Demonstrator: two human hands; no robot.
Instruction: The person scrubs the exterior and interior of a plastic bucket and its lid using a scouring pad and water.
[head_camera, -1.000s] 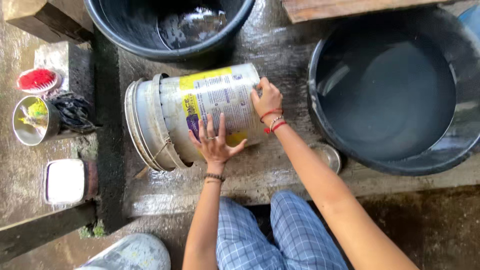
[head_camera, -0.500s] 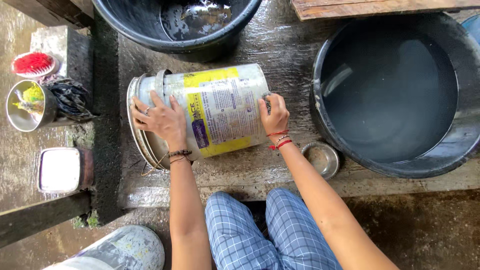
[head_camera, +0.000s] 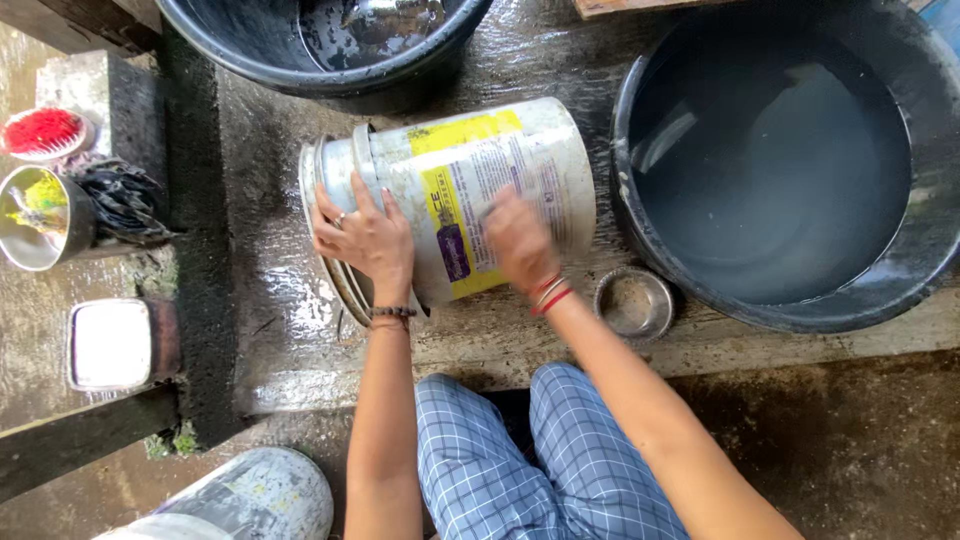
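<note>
Bucket (head_camera: 450, 195) lying on its side mid-slab, between two black tubs. Being scrubbed: left hand (head_camera: 365, 238) spread flat, bracing the rim end; right hand (head_camera: 518, 240) blurred on the label, grip unclear. Next, probably rolling to an unscrubbed side.

Blue checked trousers (head_camera: 520, 450), beaded wristband (head_camera: 391, 313), red thread bracelets (head_camera: 551, 295).
</note>
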